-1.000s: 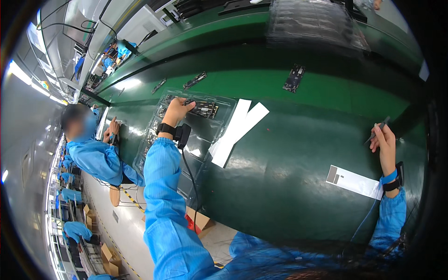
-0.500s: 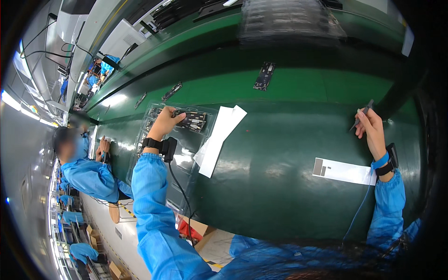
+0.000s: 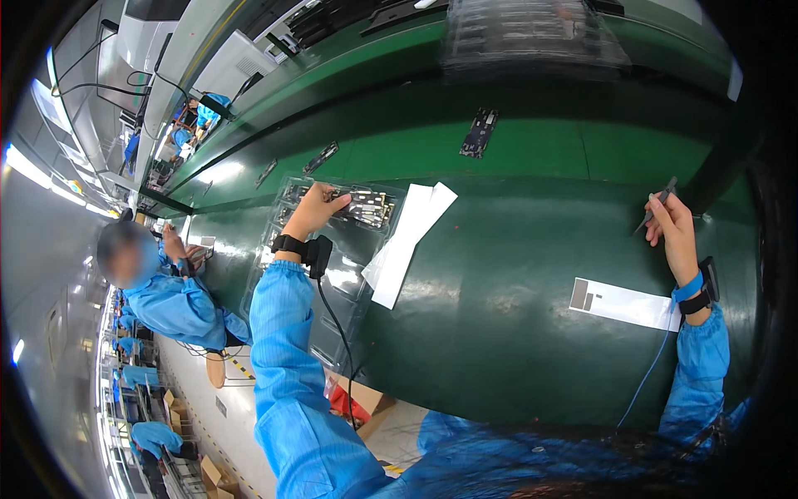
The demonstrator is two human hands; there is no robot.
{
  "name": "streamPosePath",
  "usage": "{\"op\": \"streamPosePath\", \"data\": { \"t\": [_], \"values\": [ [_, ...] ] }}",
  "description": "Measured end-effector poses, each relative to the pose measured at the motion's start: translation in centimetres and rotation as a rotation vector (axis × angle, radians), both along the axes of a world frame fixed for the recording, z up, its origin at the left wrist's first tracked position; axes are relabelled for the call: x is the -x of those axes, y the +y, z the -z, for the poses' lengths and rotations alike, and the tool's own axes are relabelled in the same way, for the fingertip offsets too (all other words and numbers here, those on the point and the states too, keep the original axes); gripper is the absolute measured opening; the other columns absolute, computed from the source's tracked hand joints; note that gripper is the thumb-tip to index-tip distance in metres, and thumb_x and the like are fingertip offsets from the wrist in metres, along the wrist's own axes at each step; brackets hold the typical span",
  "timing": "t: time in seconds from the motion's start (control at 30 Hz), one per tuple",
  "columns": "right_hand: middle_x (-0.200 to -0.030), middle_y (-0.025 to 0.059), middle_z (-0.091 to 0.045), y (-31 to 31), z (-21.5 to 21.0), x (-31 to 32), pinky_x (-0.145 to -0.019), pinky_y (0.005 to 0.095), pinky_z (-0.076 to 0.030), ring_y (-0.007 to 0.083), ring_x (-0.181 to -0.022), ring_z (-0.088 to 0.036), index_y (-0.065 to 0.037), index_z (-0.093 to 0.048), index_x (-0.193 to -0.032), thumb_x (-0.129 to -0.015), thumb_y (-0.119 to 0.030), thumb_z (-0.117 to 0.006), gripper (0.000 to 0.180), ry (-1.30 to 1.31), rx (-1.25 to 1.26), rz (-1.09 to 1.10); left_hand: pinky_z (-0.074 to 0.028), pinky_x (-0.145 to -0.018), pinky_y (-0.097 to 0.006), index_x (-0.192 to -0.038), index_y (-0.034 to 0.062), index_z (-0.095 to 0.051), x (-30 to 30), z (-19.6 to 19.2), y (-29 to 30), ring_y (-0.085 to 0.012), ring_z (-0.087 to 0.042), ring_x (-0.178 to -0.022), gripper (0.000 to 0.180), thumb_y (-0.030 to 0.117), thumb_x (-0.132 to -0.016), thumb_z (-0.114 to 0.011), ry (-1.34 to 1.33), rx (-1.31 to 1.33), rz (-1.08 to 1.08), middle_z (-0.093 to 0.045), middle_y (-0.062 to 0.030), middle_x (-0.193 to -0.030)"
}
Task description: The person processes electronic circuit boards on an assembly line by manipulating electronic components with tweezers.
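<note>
Reaching forward, the left hand (image 3: 314, 209) rests on a clear plastic tray (image 3: 320, 249) at the left of the dark green bench (image 3: 499, 274). Its fingers curl down and pinch a small dark component (image 3: 366, 204) seated in one of the tray's far compartments. The right hand (image 3: 672, 229) is raised at the far right of the bench, fingers closed around a thin grey tool (image 3: 657, 204), likely tweezers, held tip-up and clear of the surface.

Glare on the tray blurs its compartments, so their contents cannot be counted, and the left sleeve covers part of its near end. Whether the component is lifted or still seated cannot be told. The tool's tip is too small to make out.

The left arm extends straight out in a blue sleeve, a black wrist strap (image 3: 303, 248) with a cord trailing back along it. The right forearm stands nearly upright, wrist banded in blue and black. White paper sheets (image 3: 407, 241) lie just beside the tray; a white strip label (image 3: 623, 303) lies near the right wrist. Another dark part (image 3: 480, 133) sits apart on the green conveyor beyond.
</note>
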State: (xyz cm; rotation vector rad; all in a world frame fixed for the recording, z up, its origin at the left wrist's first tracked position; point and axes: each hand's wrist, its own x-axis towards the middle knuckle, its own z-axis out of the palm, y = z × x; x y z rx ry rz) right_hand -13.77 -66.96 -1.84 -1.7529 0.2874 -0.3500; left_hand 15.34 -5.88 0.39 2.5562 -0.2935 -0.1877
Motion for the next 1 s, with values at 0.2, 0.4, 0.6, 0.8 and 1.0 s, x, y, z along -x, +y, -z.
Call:
{"op": "streamPosePath", "data": {
  "t": [0.2,0.4,0.6,0.8,1.0],
  "values": [
    [-0.070,-0.0003,-0.055,-0.5,0.6,0.1,-0.047,0.0181,-0.042,0.0056,-0.054,-0.056,-0.003,-0.060,-0.093,-0.102,-0.030,-0.058,0.028,-0.007,0.006,0.012,-0.060,-0.080,-0.028,-0.130,-0.0033,-0.044,4.7,-4.8,-5.6,-0.0127,-0.065,-0.097,0.043,0.015,-0.098,-0.066,0.188,0.441,-0.158,-0.062,-0.0079,-0.109],
    [-0.070,-0.0003,-0.055,-1.1,0.9,-0.2,-0.046,0.0178,-0.041,0.0054,-0.053,-0.056,-0.005,-0.060,-0.094,-0.102,-0.032,-0.058,0.029,-0.001,0.031,0.016,-0.060,-0.086,-0.031,-0.136,-0.0063,-0.042,8.2,-6.2,-13.2,-0.0205,-0.068,-0.100,0.050,0.018,-0.099,-0.065,0.034,0.972,-0.187,-0.064,-0.0168,-0.114],
    [-0.071,0.0009,-0.056,-1.5,0.7,0.5,-0.048,0.0196,-0.041,0.0072,-0.054,-0.055,-0.004,-0.061,-0.098,-0.103,-0.034,-0.057,0.030,-0.053,-0.083,0.082,-0.061,-0.083,-0.034,-0.126,-0.0021,-0.046,16.8,-1.2,-28.0,-0.0178,-0.066,-0.101,0.039,0.011,-0.096,-0.067,0.469,1.094,-0.054,-0.062,-0.0112,-0.114],
    [-0.077,0.0043,-0.061,3.1,-2.2,2.8,-0.054,0.0215,-0.047,0.0088,-0.059,-0.060,-0.002,-0.063,-0.101,-0.102,-0.034,-0.059,0.032,-0.024,-0.329,0.189,-0.054,-0.082,-0.025,-0.117,-0.0027,-0.055,21.7,0.8,-30.7,-0.0125,-0.064,-0.093,0.031,0.003,-0.092,-0.071,0.282,0.843,0.213,-0.066,-0.0079,-0.105],
    [-0.079,0.0019,-0.062,8.9,-1.8,9.6,-0.058,0.0234,-0.050,0.0083,-0.066,-0.061,-0.002,-0.062,-0.105,-0.102,-0.022,-0.058,0.020,0.148,-0.516,-0.149,-0.060,-0.076,-0.029,-0.117,0.0005,-0.053,21.8,-2.2,-29.8,-0.0148,-0.066,-0.096,0.030,0.004,-0.092,-0.071,0.439,0.865,0.113,-0.066,-0.0107,-0.106]
  ]
}}
